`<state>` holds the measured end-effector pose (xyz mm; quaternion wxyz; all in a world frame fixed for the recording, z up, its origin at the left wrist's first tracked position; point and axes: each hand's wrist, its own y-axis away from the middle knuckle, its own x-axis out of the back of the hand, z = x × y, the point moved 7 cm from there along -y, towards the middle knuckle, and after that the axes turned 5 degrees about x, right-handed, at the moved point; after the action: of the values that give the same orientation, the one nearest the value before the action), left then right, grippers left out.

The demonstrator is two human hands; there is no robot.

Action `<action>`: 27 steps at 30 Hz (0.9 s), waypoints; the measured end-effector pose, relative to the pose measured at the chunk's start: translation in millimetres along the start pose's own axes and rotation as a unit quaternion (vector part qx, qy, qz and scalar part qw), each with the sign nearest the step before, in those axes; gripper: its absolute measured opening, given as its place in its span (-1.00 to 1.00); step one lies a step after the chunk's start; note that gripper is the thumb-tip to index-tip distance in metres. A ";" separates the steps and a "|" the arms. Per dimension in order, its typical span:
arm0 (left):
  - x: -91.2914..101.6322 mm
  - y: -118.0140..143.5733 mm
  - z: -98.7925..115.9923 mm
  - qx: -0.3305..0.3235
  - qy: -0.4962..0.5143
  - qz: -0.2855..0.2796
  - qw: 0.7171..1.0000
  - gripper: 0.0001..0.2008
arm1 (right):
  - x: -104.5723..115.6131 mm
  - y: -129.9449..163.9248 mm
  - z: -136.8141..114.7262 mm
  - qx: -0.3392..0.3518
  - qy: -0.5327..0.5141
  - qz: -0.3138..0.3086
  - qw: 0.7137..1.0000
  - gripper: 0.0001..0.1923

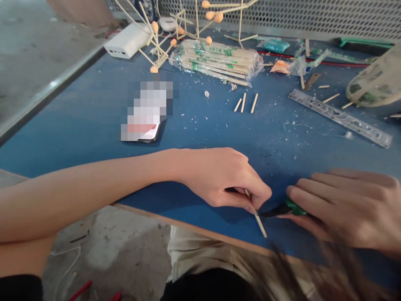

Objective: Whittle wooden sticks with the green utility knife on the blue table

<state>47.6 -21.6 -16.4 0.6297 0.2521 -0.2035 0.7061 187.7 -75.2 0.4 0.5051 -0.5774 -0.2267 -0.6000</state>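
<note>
My left hand (224,179) pinches a thin wooden stick (260,221) flat against the blue table (94,125) near its front edge. My right hand (344,207) grips a knife with a green handle (294,207); its dark blade (272,213) lies across the stick, just past my left fingertips. The lower end of the stick juts out toward me.
Three short cut sticks (246,103) lie mid-table. Farther back are a bag of sticks (219,60), a stick-and-ball frame (175,29), a white power bank (127,40), a phone (147,125), a clear ruler (340,118) and a tape roll (376,81).
</note>
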 end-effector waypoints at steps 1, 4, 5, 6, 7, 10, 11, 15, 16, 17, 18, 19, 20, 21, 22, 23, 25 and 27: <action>0.6 0.0 -0.3 0.002 0.004 0.004 1.000 -0.84 | 0.6 -0.3 -1.9 0.015 0.003 -0.001 1.000 -0.69; 1.7 0.1 -0.6 0.006 0.008 0.011 1.000 -0.85 | 3.1 -1.0 -1.3 0.013 0.011 0.006 1.000 -0.67; 1.1 0.0 -0.5 0.006 0.006 0.009 1.000 -0.85 | 3.3 -1.1 -1.6 0.015 0.010 0.005 1.000 -0.68; 0.3 -0.1 -0.5 0.006 0.003 0.005 1.000 -0.84 | 3.6 -1.1 -2.2 0.018 0.009 0.004 1.000 -0.70; -0.7 -0.2 -0.4 0.006 0.001 0.000 1.000 -0.84 | 3.7 -1.0 -2.7 0.020 0.010 0.002 1.000 -0.71; -2.3 -0.4 1.3 -0.007 -0.012 0.001 1.000 -0.84 | 5.0 -0.3 -4.0 0.021 0.016 -0.001 1.000 -0.73; -2.0 -0.4 2.3 -0.015 -0.016 0.008 1.000 -0.84 | 5.7 -0.1 -4.6 0.021 0.019 -0.002 1.000 -0.73; -1.9 -0.5 3.1 -0.027 -0.020 0.017 0.999 -0.85 | 7.4 -2.2 -10.1 0.026 0.035 -0.015 0.999 -0.73; -2.4 -0.6 2.5 -0.023 -0.020 0.012 0.999 -0.85 | 7.7 -3.4 -11.6 0.026 0.041 -0.016 0.999 -0.73; -2.7 -0.7 2.0 -0.020 -0.019 0.006 1.000 -0.85 | 7.5 -4.7 -12.6 0.023 0.047 -0.018 0.998 -0.74; -2.7 -0.7 1.9 -0.019 -0.017 0.002 1.000 -0.86 | 7.2 -6.0 -13.0 0.019 0.050 -0.018 0.998 -0.74; -2.3 -0.7 2.0 -0.019 -0.014 0.000 1.000 -0.86 | 6.3 -7.0 -12.9 0.015 0.050 -0.019 0.998 -0.73; -1.7 -0.6 2.2 -0.020 -0.012 -0.002 1.000 -0.85 | 5.3 -7.7 -12.3 0.013 0.045 -0.018 0.999 -0.73; -1.3 -0.5 2.1 -0.018 -0.010 -0.005 1.000 -0.85 | 4.1 -7.9 -11.5 0.014 0.036 -0.016 0.999 -0.72; -1.0 -0.4 1.9 -0.015 -0.006 -0.009 1.000 -0.84 | 3.2 -7.6 -10.1 0.015 0.026 -0.013 0.999 -0.71; -0.7 -0.4 1.5 -0.010 0.000 -0.012 1.000 -0.84 | 2.6 -6.8 -8.5 0.017 0.017 -0.007 1.000 -0.71; 0.5 -0.4 0.6 -0.002 0.014 -0.010 1.000 -0.83 | 2.3 -4.4 -5.7 0.024 0.008 0.003 1.000 -0.71; 2.2 -0.5 0.4 0.000 0.029 0.000 1.000 -0.84 | 2.1 -1.9 -2.5 0.016 0.007 0.006 1.000 -0.71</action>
<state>48.0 -20.0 -14.8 0.6353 0.2312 -0.1848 0.7133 185.2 -77.3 2.4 0.5198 -0.5666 -0.2296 -0.5967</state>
